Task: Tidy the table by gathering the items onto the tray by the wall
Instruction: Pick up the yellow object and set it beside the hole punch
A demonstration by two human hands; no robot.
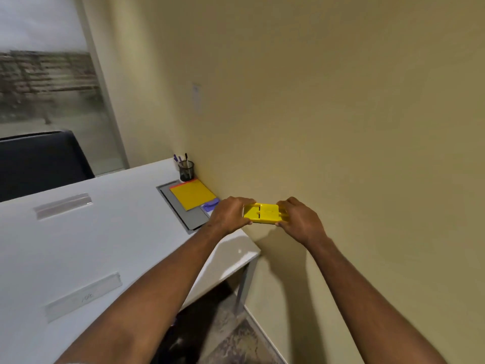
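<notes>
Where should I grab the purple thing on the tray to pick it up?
Pinch the purple item across its narrow width from above. It lies low and flat on the gray tray, with the yellow pad and wall crowding its far sides.

This is an office. A white desk (78, 245) stands against a plain wall, with a mesh pen cup (186, 170) at its far corner, a dark chair (42, 161) behind its far edge, and a window (47, 82) beyond.

We saw the near left surface (78, 245) lay open; far along the wall (341, 127), the pen cup (186, 170) and loaded tray (183, 208) blocked passage.
</notes>
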